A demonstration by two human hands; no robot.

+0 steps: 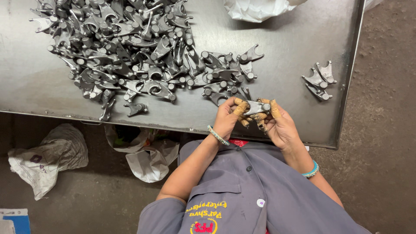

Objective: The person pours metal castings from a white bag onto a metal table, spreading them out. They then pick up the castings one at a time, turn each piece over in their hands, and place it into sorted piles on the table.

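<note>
Dull grey metal castings (130,47), smooth brushed steel table (294,39), crumpled white plastic bag (255,8)

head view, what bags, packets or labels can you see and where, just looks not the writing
White plastic bag: top edge of the metal table, crumpled.
White sack: floor at left, crumpled, small purple mark.
Clear and white bags: floor under the table's near edge, rumpled.
Blue and white packet: bottom left corner, cut off.
Embroidered patch: grey shirt, yellow and red.
</note>
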